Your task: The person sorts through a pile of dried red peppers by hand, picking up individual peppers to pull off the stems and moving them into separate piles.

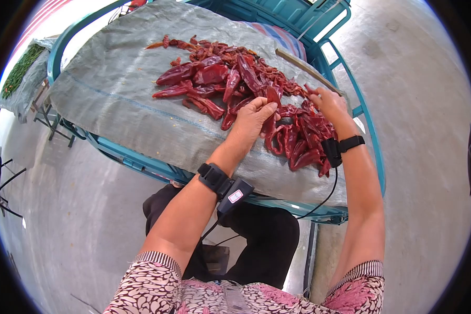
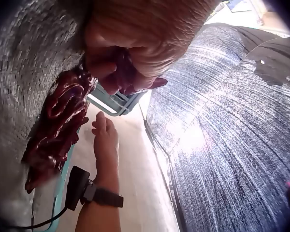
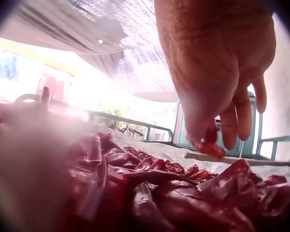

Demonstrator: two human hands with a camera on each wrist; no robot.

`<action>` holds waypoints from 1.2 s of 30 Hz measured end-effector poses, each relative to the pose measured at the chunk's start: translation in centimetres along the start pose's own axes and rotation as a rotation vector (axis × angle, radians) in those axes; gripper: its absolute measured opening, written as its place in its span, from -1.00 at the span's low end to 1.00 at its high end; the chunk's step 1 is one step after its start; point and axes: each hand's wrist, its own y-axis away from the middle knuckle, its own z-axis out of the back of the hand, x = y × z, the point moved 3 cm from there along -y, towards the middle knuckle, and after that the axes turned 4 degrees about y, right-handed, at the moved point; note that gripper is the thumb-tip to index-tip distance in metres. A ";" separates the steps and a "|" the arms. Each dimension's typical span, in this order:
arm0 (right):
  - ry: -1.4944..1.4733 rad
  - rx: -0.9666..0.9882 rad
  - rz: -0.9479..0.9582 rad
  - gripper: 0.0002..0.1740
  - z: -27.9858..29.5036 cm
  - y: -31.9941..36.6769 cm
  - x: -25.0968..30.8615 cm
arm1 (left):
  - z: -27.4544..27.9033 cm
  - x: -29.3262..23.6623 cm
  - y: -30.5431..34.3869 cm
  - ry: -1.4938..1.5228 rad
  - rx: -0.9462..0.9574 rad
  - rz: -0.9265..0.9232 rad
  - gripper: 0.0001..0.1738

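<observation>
My left hand pinches a dark red dried chili pepper between thumb and fingers, over the near part of the pile. The pepper's pointed end sticks out below the fingers in the left wrist view. Off to the right, my right hand is raised over the far right end of the pile, with a small bright red pepper piece at its thumb and fingertips. Large wrinkled whole peppers lie on the near side of the pile, and smaller shrivelled pieces form a band behind them.
A grey woven sheet covers the bed of a teal metal cart. Along its far right side lies a wooden strip. Green produce rests on another sheet at the far left. Cables hang from both wrist cameras.
</observation>
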 end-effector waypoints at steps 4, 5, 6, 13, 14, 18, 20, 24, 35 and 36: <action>-0.484 -0.006 0.128 -0.54 3.7 1.0 4.6 | -0.4 0.5 -0.3 -0.080 -0.022 -0.073 -0.80; -0.756 0.053 0.140 -0.57 4.7 1.5 6.4 | -0.4 0.8 -0.5 -0.097 -0.026 -0.098 -0.79; -0.757 0.116 0.156 -0.58 5.6 2.0 7.9 | -0.5 0.7 -0.3 -0.124 -0.004 -0.082 -0.76; -0.596 -0.061 -0.096 -0.66 5.2 1.4 6.5 | 0.1 0.6 -0.3 -0.066 -0.053 -0.033 -0.65; -0.437 -0.042 -0.143 -0.64 4.6 1.1 5.5 | 0.4 0.9 -0.5 -0.029 -0.081 -0.053 -0.64; -0.303 0.003 -0.236 -0.54 1.6 -0.3 4.6 | -0.1 -0.3 0.5 0.050 -0.103 -0.001 -0.60; -0.324 0.099 -0.254 -0.51 0.1 -1.6 5.3 | 0.3 0.1 0.2 0.045 -0.046 -0.014 -0.57; -0.193 0.288 -0.302 -0.42 -4.2 -3.4 7.6 | 0.0 -0.3 0.5 0.013 -0.055 0.010 -0.60; -0.293 0.233 -0.375 -0.57 -3.2 -2.7 3.2 | 0.0 -0.5 0.6 0.158 -0.065 0.016 -0.66; -0.261 0.217 -0.375 -0.57 -1.9 -2.0 2.7 | 0.3 -0.4 0.4 0.194 -0.062 0.008 -0.68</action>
